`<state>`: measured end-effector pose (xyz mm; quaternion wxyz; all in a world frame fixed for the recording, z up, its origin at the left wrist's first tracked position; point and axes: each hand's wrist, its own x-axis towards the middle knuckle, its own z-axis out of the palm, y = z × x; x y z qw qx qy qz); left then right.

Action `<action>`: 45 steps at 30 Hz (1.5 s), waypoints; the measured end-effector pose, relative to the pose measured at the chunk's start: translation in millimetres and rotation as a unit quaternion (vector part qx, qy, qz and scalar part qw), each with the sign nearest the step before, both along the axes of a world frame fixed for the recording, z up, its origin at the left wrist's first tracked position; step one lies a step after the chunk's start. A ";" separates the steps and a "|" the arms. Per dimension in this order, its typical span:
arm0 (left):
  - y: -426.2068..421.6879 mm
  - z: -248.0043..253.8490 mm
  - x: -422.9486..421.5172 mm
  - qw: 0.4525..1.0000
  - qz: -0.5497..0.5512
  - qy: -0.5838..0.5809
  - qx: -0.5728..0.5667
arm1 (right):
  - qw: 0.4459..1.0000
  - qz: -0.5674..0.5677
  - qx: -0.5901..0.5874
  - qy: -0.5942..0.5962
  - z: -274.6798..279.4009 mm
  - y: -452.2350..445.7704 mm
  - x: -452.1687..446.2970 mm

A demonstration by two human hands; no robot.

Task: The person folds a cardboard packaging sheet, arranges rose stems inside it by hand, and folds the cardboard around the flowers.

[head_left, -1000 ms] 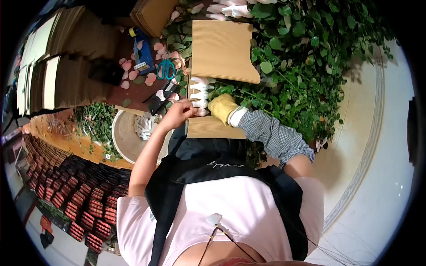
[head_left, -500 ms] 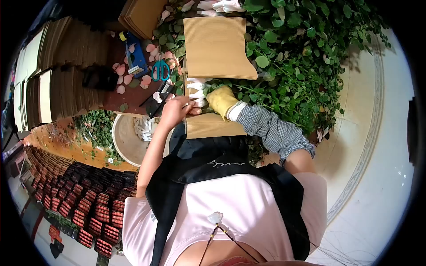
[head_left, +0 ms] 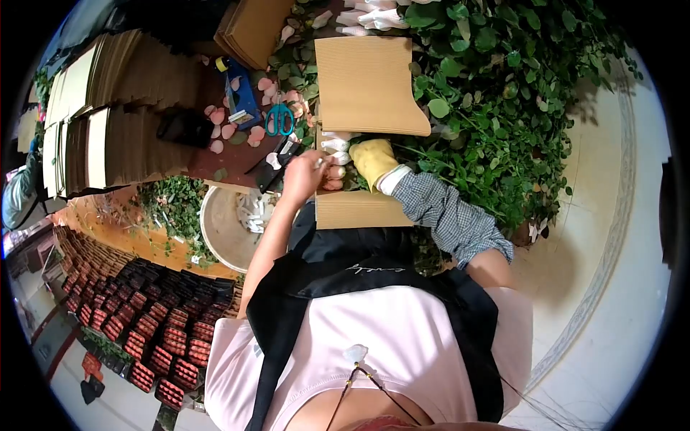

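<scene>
My bare left hand (head_left: 305,174) is at the left edge of a corrugated cardboard sheet (head_left: 363,210), its fingers pinched on a small white piece that looks like a bud sleeve. Just right of its fingertips lie bare pinkish rosebuds (head_left: 335,173). Above them, white-sleeved rosebuds (head_left: 336,149) lie in a row on the cardboard. My right hand (head_left: 372,162), in a yellow glove, is closed over the rose stems beside the buds; its fingertips are hidden. An upper cardboard flap (head_left: 370,85) covers part of the bundle.
Leafy rose stems (head_left: 489,136) are heaped on the right. Teal scissors (head_left: 279,120), a blue tape dispenser (head_left: 241,93) and loose petals (head_left: 228,131) lie to the left. A bucket (head_left: 215,230) holds white scraps. Cardboard stacks (head_left: 136,72) stand further left.
The view has shifted, moving the scene slightly right. My left hand has drawn up and away from the lowest buds, which now show bare pink where a white sleeve was visible.
</scene>
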<state>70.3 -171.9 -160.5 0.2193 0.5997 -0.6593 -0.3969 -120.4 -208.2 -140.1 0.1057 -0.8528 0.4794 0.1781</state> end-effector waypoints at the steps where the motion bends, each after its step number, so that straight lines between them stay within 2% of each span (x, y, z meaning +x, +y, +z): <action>1: 0.8 -2.5 3.6 0.998 0.027 0.049 -0.013 | 1.000 -0.006 0.017 0.007 -2.1 0.2 -1.7; 2: 2.7 0.2 8.3 0.994 0.052 0.098 -0.024 | 1.000 -0.014 0.026 0.011 -1.2 -0.5 -2.5; 4: 11.7 -22.0 19.7 0.956 0.247 0.159 0.015 | 0.999 -0.028 0.041 0.008 -14.3 -2.9 -8.9; 5: 7.9 -29.0 33.1 0.940 0.284 0.184 -0.042 | 0.998 -0.033 0.050 0.001 -22.0 -1.4 -12.4; 6: 3.5 -22.5 41.2 0.918 0.325 0.206 -0.099 | 0.994 -0.052 0.086 -0.045 2.6 -6.8 -15.7; 7: 3.7 -16.6 40.2 0.934 0.282 0.180 -0.123 | 0.988 -0.069 0.093 -0.100 18.3 -9.1 -20.9; 8: 4.4 -33.3 46.0 0.963 0.197 0.144 -0.111 | 0.979 -0.085 0.102 -0.153 32.2 -8.2 -23.5; 9: 0.8 -15.4 35.5 0.977 0.186 0.097 -0.039 | 0.976 -0.085 0.015 -0.199 46.0 -4.5 -19.9; 10: -4.6 2.9 17.7 0.984 0.169 0.050 0.033 | 0.985 -0.102 -0.010 -0.139 49.7 -5.9 -12.7; 12: -11.7 2.4 -8.3 0.991 0.125 0.006 -0.038 | 0.993 -0.109 0.031 0.029 19.2 -13.3 -0.9; 13: -15.9 5.5 -16.8 0.994 0.101 -0.005 -0.040 | 0.994 -0.076 0.030 0.078 6.3 -11.6 1.9; 14: -18.4 3.8 -18.4 0.995 0.080 -0.031 -0.057 | 0.995 -0.079 -0.026 0.050 -6.5 -10.7 2.2; 16: -16.9 5.8 -13.6 0.990 0.083 -0.058 -0.095 | 0.992 -0.119 -0.034 0.015 -16.0 -16.6 -2.9; 17: -13.8 -0.9 -7.7 0.976 0.178 0.000 -0.124 | 0.993 -0.115 -0.033 0.017 -22.0 -18.6 -6.1; 18: -11.6 -8.4 4.3 0.950 0.265 0.058 -0.152 | 0.986 -0.148 -0.082 -0.007 -32.4 -19.4 -9.6; 19: -15.2 3.1 24.3 0.935 0.323 0.071 -0.131 | 0.974 -0.183 -0.130 -0.031 -39.5 -19.3 -12.2; 20: -19.6 -2.3 51.9 0.960 0.247 -0.029 -0.132 | 0.975 -0.181 -0.127 -0.032 -34.4 -20.7 -12.2; 22: -16.4 26.2 34.4 0.979 0.193 0.022 -0.060 | 0.988 -0.149 -0.040 0.006 -16.7 -25.7 -7.8; 25: -17.9 5.2 -4.7 0.993 0.058 -0.067 -0.072 | 0.990 -0.127 -0.069 0.007 -3.9 -22.6 -4.7; 26: -19.0 7.1 -13.8 0.993 0.016 -0.078 -0.085 | 0.990 -0.136 -0.008 0.030 -4.8 -20.0 -7.0; 27: -20.1 9.5 -14.5 0.996 0.012 -0.029 -0.089 | 0.987 -0.144 0.053 0.052 -5.5 -18.6 -9.5; 29: -18.4 12.4 -8.2 0.994 0.036 0.038 -0.097 | 0.984 -0.170 0.030 0.039 -6.4 -18.4 -9.3; 30: -16.2 -3.6 1.4 0.991 0.054 0.037 -0.120 | 0.981 -0.193 0.007 0.020 -7.0 -20.5 -8.4; 32: -10.4 -8.6 35.7 0.969 0.212 0.117 -0.047 | 0.981 -0.192 -0.019 0.012 -12.9 -24.0 -10.8; 34: -7.7 -4.2 58.9 0.959 0.208 0.111 -0.158 | 0.980 -0.192 -0.042 0.004 -10.5 -20.8 -14.7; 35: -6.6 0.5 61.1 0.969 0.174 0.132 -0.118 | 0.988 -0.149 -0.024 -0.012 1.4 -21.0 -15.9; 36: -7.7 -0.3 56.0 0.973 0.155 0.169 0.010 | 0.994 -0.105 -0.009 -0.028 9.0 -22.2 -16.2; 37: -11.4 1.5 46.4 0.984 0.130 0.117 0.023 | 0.994 -0.104 -0.016 -0.035 9.9 -19.9 -16.5; 38: -17.6 16.6 26.4 0.992 0.104 0.066 0.038 | 0.994 -0.102 0.025 -0.012 5.8 -19.8 -16.5; 40: -26.7 12.2 -6.0 0.997 0.072 0.030 -0.007 | 0.988 -0.148 0.050 -0.006 17.2 -17.2 -10.5; 41: -31.6 17.4 -15.8 0.998 0.054 0.026 0.021 | 0.989 -0.142 0.048 0.000 12.7 -19.4 -13.9; 42: -30.3 14.9 -21.2 0.997 0.051 -0.004 -0.052 | 0.983 -0.179 0.047 -0.002 4.8 -22.6 -17.9; 45: -13.8 15.1 -11.7 0.995 0.090 0.017 -0.045 | 0.973 -0.224 0.056 0.008 2.4 -25.0 -15.5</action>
